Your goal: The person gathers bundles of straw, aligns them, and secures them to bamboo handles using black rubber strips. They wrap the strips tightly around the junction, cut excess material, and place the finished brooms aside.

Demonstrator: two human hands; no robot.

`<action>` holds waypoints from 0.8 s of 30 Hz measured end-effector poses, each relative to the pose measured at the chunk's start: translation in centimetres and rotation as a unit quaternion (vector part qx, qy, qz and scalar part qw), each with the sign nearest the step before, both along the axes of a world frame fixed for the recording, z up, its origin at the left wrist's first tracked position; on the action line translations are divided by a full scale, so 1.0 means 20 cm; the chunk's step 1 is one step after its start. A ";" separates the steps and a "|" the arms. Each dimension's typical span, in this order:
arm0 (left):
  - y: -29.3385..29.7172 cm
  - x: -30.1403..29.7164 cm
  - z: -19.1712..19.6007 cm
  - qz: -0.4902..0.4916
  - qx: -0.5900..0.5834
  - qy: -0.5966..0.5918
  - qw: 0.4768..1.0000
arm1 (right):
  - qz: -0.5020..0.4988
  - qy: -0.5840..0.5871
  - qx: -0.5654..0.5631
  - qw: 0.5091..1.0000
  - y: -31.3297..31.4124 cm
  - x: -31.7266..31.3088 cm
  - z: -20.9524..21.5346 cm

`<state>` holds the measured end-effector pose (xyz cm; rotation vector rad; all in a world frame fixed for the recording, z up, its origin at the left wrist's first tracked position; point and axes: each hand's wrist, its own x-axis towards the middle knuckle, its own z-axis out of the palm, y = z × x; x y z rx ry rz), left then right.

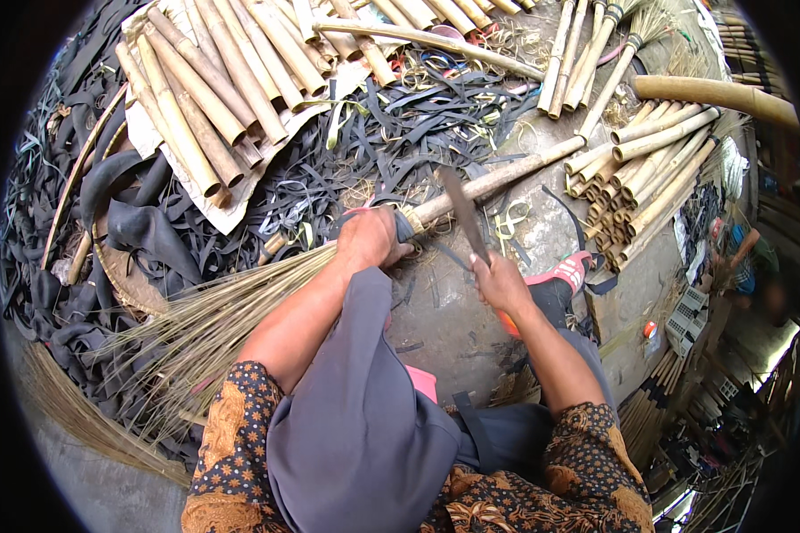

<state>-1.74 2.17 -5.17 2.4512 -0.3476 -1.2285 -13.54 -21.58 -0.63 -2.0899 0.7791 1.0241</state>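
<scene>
Here, in the head view, a long broom of thin straw-coloured sticks with a pale bamboo handle (507, 180) slants across the person's front, its sticks fanning out toward the left and its handle running to the upper right. The left hand (369, 238) is closed around the broom near the join of sticks and handle, its fingers wrapped and partly hidden underneath. A black rubber band (406, 226) circles the broom just beside that hand.

The right hand (505, 282) is on the near side of the broom's handle, fingers curled tightly around the lower end of a dark, flat metal blade (465, 213). The blade points upward and crosses in front of the handle; whether the two touch, I cannot tell.

Beyond the broom lies a tangle of black rubber strips (382, 133), and past its left part a heap of cut tan bamboo tubes (231, 71) on a pale sheet (142, 133). Right of the broom's handle end sits a stacked bundle of yellowish bamboo handles (649, 160). Nearer than that handle, a red-and-pink shoe (573, 268) rests on the grey floor (453, 324).
</scene>
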 end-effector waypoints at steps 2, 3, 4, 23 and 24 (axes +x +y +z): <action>0.00 0.02 -0.03 -0.012 0.014 0.025 1.000 | -0.181 0.027 0.049 0.982 0.07 -0.03 -0.04; 0.00 0.04 -0.05 -0.009 -0.003 0.042 0.999 | 0.167 -0.043 0.029 0.985 0.08 -0.04 -0.04; 0.01 0.04 -0.07 -0.017 0.009 0.054 0.998 | 0.174 -0.055 -0.012 0.983 0.10 -0.03 -0.04; 0.01 -0.04 -0.04 0.006 -0.017 -0.038 0.999 | 0.134 -0.040 -0.012 0.990 0.12 -0.05 0.04; 0.02 -0.05 -0.05 0.007 -0.014 -0.045 0.999 | 0.200 -0.033 0.030 0.979 0.15 -0.05 0.05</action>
